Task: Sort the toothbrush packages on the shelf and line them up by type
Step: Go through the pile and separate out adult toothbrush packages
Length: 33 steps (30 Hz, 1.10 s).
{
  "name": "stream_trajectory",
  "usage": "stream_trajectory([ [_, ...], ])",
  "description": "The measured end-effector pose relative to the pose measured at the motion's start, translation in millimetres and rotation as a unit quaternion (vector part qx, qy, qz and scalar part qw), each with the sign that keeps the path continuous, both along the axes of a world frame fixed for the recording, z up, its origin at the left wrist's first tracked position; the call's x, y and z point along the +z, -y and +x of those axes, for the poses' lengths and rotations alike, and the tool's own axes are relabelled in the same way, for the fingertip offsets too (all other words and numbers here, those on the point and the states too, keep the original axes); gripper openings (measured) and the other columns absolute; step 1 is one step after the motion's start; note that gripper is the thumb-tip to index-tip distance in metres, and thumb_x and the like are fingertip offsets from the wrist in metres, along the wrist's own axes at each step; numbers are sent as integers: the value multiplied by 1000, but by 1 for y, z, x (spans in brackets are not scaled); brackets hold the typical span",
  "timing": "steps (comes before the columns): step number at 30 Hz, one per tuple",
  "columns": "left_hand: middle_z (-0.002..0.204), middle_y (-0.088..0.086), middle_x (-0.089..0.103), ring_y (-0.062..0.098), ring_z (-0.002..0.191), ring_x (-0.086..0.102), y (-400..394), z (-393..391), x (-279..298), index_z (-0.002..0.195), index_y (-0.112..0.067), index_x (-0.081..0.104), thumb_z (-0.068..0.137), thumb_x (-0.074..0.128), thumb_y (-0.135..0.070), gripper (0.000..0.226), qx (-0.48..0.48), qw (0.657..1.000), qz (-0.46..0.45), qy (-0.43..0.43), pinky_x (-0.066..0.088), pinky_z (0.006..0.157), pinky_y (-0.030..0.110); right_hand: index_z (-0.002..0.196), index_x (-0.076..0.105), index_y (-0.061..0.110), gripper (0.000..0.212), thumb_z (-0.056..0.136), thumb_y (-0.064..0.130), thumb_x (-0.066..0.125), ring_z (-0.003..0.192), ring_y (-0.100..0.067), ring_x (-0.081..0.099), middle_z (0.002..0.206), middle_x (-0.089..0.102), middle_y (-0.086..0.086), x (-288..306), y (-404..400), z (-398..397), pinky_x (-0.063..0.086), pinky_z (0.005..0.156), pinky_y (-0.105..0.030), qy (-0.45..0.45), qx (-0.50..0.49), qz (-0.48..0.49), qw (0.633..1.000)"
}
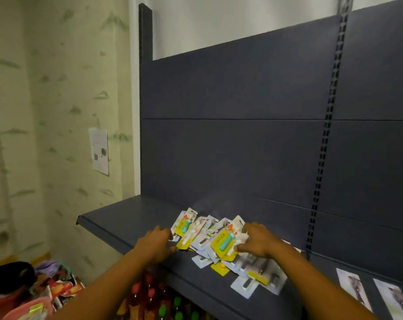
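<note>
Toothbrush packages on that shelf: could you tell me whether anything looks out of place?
Yes: the packages lie in an overlapping, crooked heap on the shelf, yellow and white types mixed, not lined up.

Print on the toothbrush packages [220, 241] is too blurred to read; types only separable by colour. Lower packages in the heap are covered by upper ones. Left hand [155, 242] fingertips hidden behind its own knuckles, so grip unclear. Two flat packs [391, 296] at right cut off by the frame edge. Bottles [159, 301] under the shelf [117, 224] partly hidden. Wall notice [99, 151] illegible.
</note>
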<state>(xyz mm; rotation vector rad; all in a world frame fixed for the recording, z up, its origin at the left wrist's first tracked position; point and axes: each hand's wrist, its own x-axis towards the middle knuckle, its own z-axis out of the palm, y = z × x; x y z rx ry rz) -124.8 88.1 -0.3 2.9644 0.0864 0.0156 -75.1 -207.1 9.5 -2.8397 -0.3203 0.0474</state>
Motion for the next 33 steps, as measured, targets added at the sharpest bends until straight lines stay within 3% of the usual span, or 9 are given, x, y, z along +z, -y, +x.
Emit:
stream_trajectory([
  [3,131,5,49,24,113,55,-15,44,-2,128,-23,50,92,56,-46,44,4,1000,5,6,48,90,34,140,42,17,79,79,59,67,133,-27,40,144,41,-7,4,-13,43,40,106,-38,13,-7,0,1000],
  [7,128,7,54,24,110,57,-26,88,-20,121,-17,55,93,54,-38,35,16,1000,-18,-6,48,88,34,125,50,19,59,82,56,66,124,-24,45,127,49,-4,5,-26,76,44,97,-36,56,-7,15,998],
  [12,135,10,48,26,116,54,-36,132,-53,119,-17,58,82,57,-63,59,14,997,-68,-30,50,94,40,121,51,19,54,82,54,67,117,-20,46,113,45,2,13,-25,90,44,94,-34,79,-25,19,996],
  [15,139,13,45,30,125,47,-42,151,-66,120,-17,58,82,57,-60,58,15,998,-51,-16,49,96,42,121,51,19,51,84,50,67,118,-20,46,118,48,1,17,-22,93,44,95,-34,91,-60,34,994],
  [21,132,11,46,28,124,45,-75,177,-69,127,-16,53,83,61,-55,59,25,997,-71,-6,48,92,35,115,52,16,44,85,46,66,113,-22,48,116,51,-4,4,-47,94,44,93,-34,78,-112,27,990],
  [26,122,8,58,25,110,56,-115,187,-64,123,-15,55,79,68,-49,57,32,997,-75,-19,52,78,29,99,48,27,35,84,52,66,104,-19,49,108,52,0,-7,-77,92,42,84,-30,87,-123,50,987],
  [28,120,8,59,26,107,58,-126,188,-59,121,-13,51,73,74,-45,62,26,994,-95,-44,54,80,32,100,48,26,33,84,48,67,106,-20,50,110,53,-1,-12,-88,88,42,84,-30,86,-124,50,987],
  [30,117,10,59,25,102,60,-132,189,-54,120,-11,41,69,79,-32,67,20,985,-156,-70,55,77,33,103,50,24,33,84,46,67,107,-20,50,111,53,-2,-16,-96,85,43,86,-31,87,-130,49,987],
  [33,98,10,63,19,77,63,-135,189,-46,121,-6,39,78,72,-19,56,8,961,-256,-101,49,55,25,108,53,22,38,84,47,67,104,-19,51,111,53,0,-15,-102,81,45,86,-31,88,-148,51,984],
])
